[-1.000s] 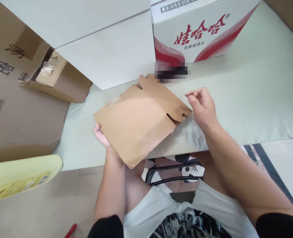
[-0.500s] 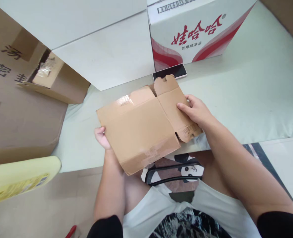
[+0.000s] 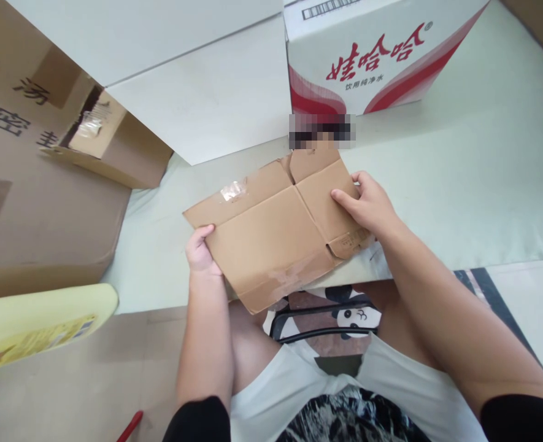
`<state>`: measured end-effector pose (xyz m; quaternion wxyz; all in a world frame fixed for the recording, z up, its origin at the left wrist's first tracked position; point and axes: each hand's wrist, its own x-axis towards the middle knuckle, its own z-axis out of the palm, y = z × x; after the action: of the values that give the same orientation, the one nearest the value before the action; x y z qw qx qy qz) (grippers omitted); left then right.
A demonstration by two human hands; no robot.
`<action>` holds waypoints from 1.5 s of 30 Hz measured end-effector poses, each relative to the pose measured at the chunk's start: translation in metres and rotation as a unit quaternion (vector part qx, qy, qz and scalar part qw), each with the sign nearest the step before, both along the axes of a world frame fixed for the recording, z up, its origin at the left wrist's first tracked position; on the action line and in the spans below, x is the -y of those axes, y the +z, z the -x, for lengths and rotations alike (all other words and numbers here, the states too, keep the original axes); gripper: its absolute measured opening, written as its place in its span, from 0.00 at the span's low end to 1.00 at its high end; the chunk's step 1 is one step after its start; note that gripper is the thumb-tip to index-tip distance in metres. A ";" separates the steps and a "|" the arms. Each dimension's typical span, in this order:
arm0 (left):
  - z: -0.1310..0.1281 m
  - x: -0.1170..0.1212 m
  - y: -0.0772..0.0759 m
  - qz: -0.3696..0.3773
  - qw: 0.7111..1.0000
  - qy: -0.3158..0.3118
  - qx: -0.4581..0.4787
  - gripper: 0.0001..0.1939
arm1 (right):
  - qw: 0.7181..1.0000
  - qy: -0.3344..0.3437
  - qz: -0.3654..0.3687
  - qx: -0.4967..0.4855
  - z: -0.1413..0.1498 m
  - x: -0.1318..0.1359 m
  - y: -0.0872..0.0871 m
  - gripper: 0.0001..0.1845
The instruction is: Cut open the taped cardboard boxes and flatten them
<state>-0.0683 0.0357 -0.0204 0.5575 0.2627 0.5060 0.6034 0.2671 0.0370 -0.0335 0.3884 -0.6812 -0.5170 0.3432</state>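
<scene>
An unfolded brown cardboard box [image 3: 271, 233] is held between my two hands, tilted over the front edge of the covered table. Creases divide it into a large panel and side flaps, with clear tape on the upper left flap and along the lower one. My left hand [image 3: 202, 252] grips its left edge, thumb on top and the other fingers mostly hidden beneath. At the right end panel, my right hand [image 3: 367, 202] pinches the edge, its thumb lying on the upper face. Printed marks show on the lower right flap.
White boxes [image 3: 207, 104] and a red-and-white carton [image 3: 358, 67] stand at the back of the pale green cover [image 3: 473, 172]. Brown cartons [image 3: 54, 215] are on the left, above a yellow container [image 3: 45, 325]. A pixelated patch covers something before the carton. Below lies a red-handled item [image 3: 130, 426].
My left thumb has come further over the cardboard's left edge. The upper left and lower flaps have opened out flatter. The whole view has shifted slightly.
</scene>
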 end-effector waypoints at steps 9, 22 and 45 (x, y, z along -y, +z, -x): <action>-0.008 -0.001 -0.003 -0.006 0.999 0.031 -0.043 0.27 | 0.998 -0.013 -0.028 0.046 0.001 -0.002 -0.003 0.20; -0.011 0.002 0.009 -0.070 0.998 0.006 0.007 0.21 | 0.999 -0.007 -0.001 0.036 0.006 0.000 0.001 0.20; -0.002 0.003 0.007 -0.104 0.995 0.002 -0.014 0.24 | 0.997 0.040 0.021 0.070 0.008 0.001 0.005 0.22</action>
<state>-0.0662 0.0323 -0.0137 0.5188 0.3263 0.4490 0.6502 0.2587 0.0364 -0.0282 0.3224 -0.6909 -0.5621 0.3205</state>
